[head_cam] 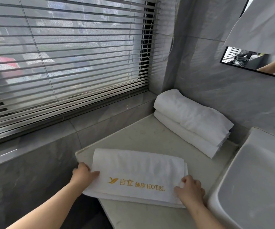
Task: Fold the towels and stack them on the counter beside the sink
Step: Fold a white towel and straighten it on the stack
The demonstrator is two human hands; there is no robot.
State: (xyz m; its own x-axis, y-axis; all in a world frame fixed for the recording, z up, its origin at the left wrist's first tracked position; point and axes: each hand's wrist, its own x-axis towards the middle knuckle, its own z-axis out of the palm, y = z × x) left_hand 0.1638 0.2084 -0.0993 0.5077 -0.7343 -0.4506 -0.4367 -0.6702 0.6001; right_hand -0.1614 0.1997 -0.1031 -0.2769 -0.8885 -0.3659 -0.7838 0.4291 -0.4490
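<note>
Head view, left hand (83,175) and right hand (191,190) fingers (186,179) gripping folded towel (138,167) ends

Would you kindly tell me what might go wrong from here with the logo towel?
The logo towel overhangs the counter edge at the left grip; released there, it may slide off. The right grip pinches only an end, so lifting could let the folds sag open. The stack has a rounded top; a third towel may lean toward the sink.
</note>
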